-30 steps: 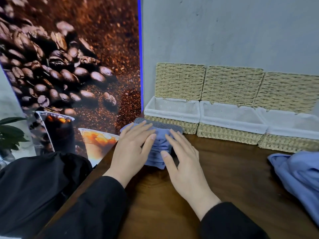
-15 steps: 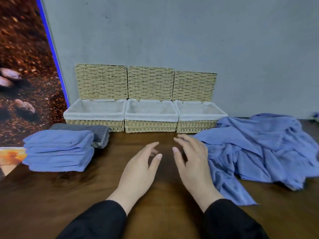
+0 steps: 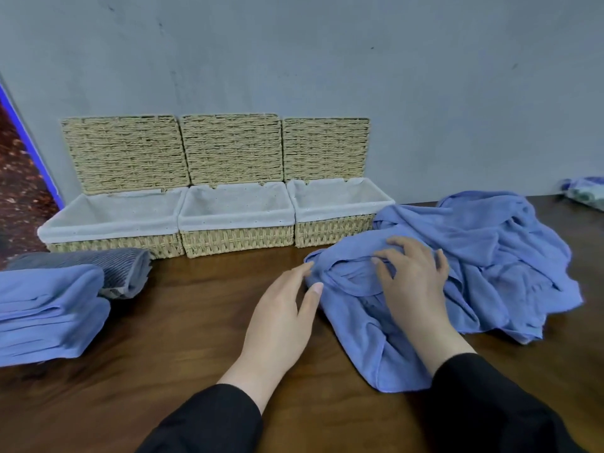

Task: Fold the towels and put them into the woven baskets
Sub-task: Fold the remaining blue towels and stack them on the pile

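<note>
Fingers [image 3: 397,253] of the right hand [image 3: 415,289] curl down into the crumpled blue towels [image 3: 483,256], apparently pinching a fold, though the grasp itself is partly hidden. Left hand [image 3: 281,318] lies flat and relaxed on the wooden table [image 3: 183,328], fingertips just touching the pile's near edge and holding nothing.

That unfolded pile lies on the table just right of the three woven baskets [image 3: 235,238], its back edge touching the rightmost one.

Several towels look tangled together, so a pull on one fold would likely drag neighbours along, or bring up two at once. Cloth this limp may also slide toward the table's front edge if tugged hard.

All three baskets stand in a row against the grey wall [image 3: 327,60], lids [image 3: 228,148] propped upright behind them, white liners showing no towels inside. Left of the baskets sits a stack of folded blue towels [image 3: 49,315], with a folded grey striped towel [image 3: 121,266] just behind it, touching the leftmost basket's front. Far right of the baskets, against the wall, lies a small patterned bundle [image 3: 585,191], too blurred to identify. Nothing blocks the basket openings.
</note>
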{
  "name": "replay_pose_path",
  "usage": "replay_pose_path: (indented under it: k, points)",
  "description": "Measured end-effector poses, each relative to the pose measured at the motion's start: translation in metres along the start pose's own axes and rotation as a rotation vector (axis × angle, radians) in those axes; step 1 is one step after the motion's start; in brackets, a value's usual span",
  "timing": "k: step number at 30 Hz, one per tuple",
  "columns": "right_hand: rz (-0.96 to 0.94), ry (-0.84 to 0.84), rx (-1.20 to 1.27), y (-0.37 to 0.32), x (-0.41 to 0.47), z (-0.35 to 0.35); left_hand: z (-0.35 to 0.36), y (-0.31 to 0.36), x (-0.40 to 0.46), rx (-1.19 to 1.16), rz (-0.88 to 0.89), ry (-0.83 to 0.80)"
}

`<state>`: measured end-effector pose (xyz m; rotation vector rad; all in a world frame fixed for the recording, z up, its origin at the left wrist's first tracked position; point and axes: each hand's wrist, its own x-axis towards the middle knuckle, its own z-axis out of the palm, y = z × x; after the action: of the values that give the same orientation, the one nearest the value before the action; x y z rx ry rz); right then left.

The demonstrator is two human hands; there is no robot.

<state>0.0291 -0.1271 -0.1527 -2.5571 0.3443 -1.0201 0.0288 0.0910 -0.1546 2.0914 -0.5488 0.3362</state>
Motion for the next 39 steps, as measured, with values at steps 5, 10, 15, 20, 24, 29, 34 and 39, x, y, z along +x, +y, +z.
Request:
replay_pose_path:
  k: [5,10,15,20,24,29,34,39]
  points:
    - [-0.146,0.063,0.365,-0.024,-0.006,-0.018,0.004,0.011,0.008,-0.071,-0.035,0.05]
    - [-0.194,-0.05,0.605,-0.066,-0.028,-0.025,0.01,0.02,0.008,-0.255,-0.076,0.007]
    - [-0.234,-0.11,0.681,-0.075,-0.036,-0.02,0.003,0.019,0.009,-0.333,-0.072,0.219]
    - [-0.315,-0.041,0.24,-0.059,-0.034,-0.009,-0.021,0.007,0.012,-0.604,-0.26,0.386]
    - [-0.258,-0.067,0.092,-0.049,-0.031,-0.008,-0.052,0.007,0.013,-0.785,-0.342,0.446]
    - [-0.246,-0.093,0.354,-0.086,-0.011,-0.038,-0.106,0.026,0.011,-0.735,-0.257,0.491]
    - [-0.312,-0.12,0.5,-0.152,0.019,-0.064,-0.172,0.036,0.025,-0.66,-0.153,0.597]
    - [-0.243,-0.476,0.499,-0.165,0.016,-0.032,-0.188,-0.006,0.022,0.005,-0.233,0.336]
